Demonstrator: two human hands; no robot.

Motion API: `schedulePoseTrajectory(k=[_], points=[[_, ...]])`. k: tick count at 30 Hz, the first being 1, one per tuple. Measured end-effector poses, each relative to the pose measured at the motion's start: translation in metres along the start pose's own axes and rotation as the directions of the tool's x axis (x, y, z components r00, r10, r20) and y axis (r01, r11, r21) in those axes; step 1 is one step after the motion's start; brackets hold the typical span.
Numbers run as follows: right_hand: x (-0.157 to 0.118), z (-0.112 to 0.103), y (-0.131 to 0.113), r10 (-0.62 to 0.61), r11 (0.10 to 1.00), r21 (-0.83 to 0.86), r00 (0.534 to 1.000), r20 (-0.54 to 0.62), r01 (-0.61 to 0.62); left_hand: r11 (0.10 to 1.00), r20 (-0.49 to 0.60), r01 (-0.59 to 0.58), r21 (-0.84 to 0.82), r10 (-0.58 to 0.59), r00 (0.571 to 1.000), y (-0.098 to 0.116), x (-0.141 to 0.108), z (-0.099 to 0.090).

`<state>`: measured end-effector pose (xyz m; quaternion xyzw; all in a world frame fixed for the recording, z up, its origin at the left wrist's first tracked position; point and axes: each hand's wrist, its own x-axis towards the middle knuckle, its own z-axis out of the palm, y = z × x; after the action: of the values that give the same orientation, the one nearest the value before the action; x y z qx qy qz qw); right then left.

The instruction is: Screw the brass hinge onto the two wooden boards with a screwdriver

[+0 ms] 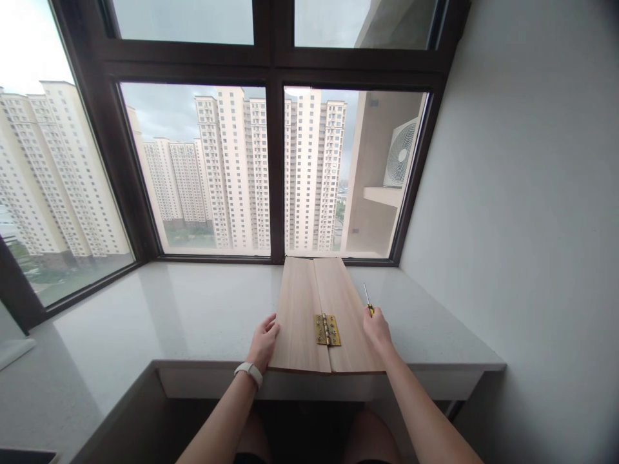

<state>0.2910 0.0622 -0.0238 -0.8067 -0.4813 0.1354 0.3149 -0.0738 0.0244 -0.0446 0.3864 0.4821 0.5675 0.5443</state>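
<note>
Two long wooden boards (298, 309) lie side by side on the white counter, their near ends at its front edge. A brass hinge (327, 330) spans the seam between them near the front, with several screws in its leaves. My left hand (264, 341) rests at the left board's outer edge, fingers spread and holding nothing. At the right board's outer edge, my right hand (378, 327) is closed around a screwdriver (370, 309), whose handle is black and yellow. Its thin shaft points up and away from me, clear of the hinge.
The white counter (217, 309) runs along dark-framed windows (276, 167) behind the boards. A pale wall (507, 193) rises at the right. My legs are below the counter's front edge. A dark-edged object (26, 456) shows at the bottom left.
</note>
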Motion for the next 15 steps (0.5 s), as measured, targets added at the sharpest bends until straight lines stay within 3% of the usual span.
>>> schedulePoseTrajectory(k=[15], points=[[-0.0075, -0.0031, -0.0012, 0.005, 0.999, 0.04, 1.0, 0.003, -0.005, 1.0, -0.017, -0.002, 0.01, 0.002, 1.0, -0.0009, -0.0002, -0.0031]])
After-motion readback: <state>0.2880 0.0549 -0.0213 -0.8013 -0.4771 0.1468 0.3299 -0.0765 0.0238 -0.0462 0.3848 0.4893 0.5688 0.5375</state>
